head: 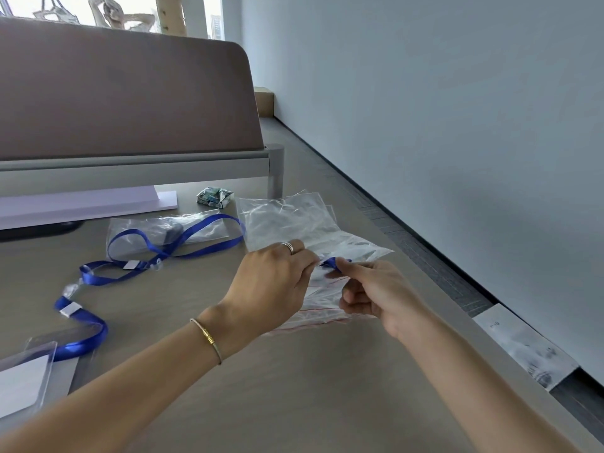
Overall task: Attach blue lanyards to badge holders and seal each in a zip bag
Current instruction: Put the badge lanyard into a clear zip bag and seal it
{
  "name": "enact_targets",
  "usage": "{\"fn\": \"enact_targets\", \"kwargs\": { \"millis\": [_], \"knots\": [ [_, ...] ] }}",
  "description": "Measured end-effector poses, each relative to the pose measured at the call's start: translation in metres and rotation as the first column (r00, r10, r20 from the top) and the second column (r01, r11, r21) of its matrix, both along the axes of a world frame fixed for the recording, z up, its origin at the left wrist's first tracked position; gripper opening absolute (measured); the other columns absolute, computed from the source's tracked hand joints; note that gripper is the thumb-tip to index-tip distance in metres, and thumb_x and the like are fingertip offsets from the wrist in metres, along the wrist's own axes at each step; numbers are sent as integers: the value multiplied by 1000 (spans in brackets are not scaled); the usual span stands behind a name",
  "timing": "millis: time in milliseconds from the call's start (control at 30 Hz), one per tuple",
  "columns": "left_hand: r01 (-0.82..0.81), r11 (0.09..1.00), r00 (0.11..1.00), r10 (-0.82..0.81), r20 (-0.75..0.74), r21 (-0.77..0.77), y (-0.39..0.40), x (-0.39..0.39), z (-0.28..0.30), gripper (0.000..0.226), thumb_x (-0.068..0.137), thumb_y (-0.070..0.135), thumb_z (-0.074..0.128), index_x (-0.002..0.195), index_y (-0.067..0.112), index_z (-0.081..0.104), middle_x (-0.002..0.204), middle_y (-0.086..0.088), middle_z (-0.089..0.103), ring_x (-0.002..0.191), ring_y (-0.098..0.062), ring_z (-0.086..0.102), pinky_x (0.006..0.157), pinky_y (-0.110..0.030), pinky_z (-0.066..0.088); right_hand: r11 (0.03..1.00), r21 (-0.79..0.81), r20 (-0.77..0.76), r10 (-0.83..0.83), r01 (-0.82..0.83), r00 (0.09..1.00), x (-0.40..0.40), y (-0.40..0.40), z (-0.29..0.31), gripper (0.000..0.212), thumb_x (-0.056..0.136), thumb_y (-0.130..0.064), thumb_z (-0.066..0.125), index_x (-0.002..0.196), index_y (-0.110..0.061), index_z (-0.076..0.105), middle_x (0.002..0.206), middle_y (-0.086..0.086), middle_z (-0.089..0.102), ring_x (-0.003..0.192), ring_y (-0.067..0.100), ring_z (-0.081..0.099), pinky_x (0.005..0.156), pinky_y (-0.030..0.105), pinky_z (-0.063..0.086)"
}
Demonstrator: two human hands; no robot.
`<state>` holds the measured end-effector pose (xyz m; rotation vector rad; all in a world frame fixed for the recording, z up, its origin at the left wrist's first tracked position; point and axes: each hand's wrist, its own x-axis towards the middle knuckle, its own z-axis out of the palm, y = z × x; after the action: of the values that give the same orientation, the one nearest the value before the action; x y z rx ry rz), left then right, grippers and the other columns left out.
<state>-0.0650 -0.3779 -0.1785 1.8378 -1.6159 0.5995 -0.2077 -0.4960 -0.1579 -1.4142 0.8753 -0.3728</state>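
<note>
Item: left hand (271,282), fingers pinching the zip bag (327,289) at centre, just above the desk (294,387). Right hand (376,295), fingers pinching a blue lanyard (330,262) end against the same bag. I log loose lanyards (183,243) at 9 o'clock, badge holders (26,377) at 8 o'clock, spare bags (287,217) at 12 o'clock.

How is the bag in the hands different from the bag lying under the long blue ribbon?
The held zip bag is pinched by the left hand and the right hand; the far bag lies untouched on the table. The held zip bag shows a red line along its edge; none shows on the far bag. A blue lanyard lies over the far bag, while only a blue tip shows at the held zip bag. Both are clear plastic.
</note>
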Motion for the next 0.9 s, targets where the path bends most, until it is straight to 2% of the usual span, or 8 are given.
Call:
{"fn": "enact_targets", "kwargs": {
  "millis": [100,200,300,367,467,600,767,900],
  "knots": [
    [10,1000,1000,-10,0,19,2,3,-3,27,94,25,47,94,22,74,85,5,67,67,-22,64,47,-33,50,998,-36,-57,53,-55,997,1,-2,0,20,96,-27,66,101,-9,74,53,9,65,46,19,64,60,34,58],
    [-6,999,1000,7,-21,49,9,10,-6,18,92,19,57,97,23,74,87,7,67,70,-21,65,50,-31,51,961,-276,-124,-49,13,991,-8,-13,-6,20,94,-22,68,85,-5,72,48,5,57,42,18,59,53,32,56],
    [-43,992,996,51,-72,116,16,14,-9,19,90,17,62,103,26,72,94,9,66,76,-19,65,57,-28,48,756,-653,-200,-227,43,953,-14,-23,-17,34,82,-39,77,72,-18,52,56,-5,50,49,20,55,56,35,45],
    [-90,972,983,122,-137,218,21,12,-9,24,91,26,60,113,29,67,103,10,61,88,-16,64,65,-29,48,685,-728,-232,-282,26,931,-16,-25,-21,40,77,-46,79,85,-24,46,71,-8,53,63,15,54,63,36,43],
    [-249,872,925,343,-164,421,29,11,-6,37,90,47,55,122,31,51,110,9,57,97,-18,61,68,-30,40,708,-705,-245,-285,31,927,-16,-28,-24,41,80,-44,77,106,-28,50,75,-8,61,72,11,61,71,36,50],
    [-303,762,859,479,-182,572,33,11,-4,28,89,49,53,107,28,49,85,8,63,82,-21,60,66,-33,39,759,-645,-160,-241,83,957,-13,-33,-29,13,83,-23,72,94,-26,65,62,-1,68,58,11,68,59,35,58],
    [-315,857,799,472,-374,408,29,18,11,3,87,33,60,87,30,59,76,11,66,73,-12,63,63,-30,51,775,-600,32,-225,199,974,-6,-28,-9,12,89,-5,62,86,-14,70,60,0,73,43,7,62,44,23,48],
    [-332,940,579,270,-769,80,20,28,38,9,84,17,64,83,24,68,68,5,72,54,-15,68,56,-31,56,867,-396,265,-208,303,942,5,-25,17,10,91,-3,59,94,-8,67,71,9,77,52,20,68,47,26,50]
  ]
}}
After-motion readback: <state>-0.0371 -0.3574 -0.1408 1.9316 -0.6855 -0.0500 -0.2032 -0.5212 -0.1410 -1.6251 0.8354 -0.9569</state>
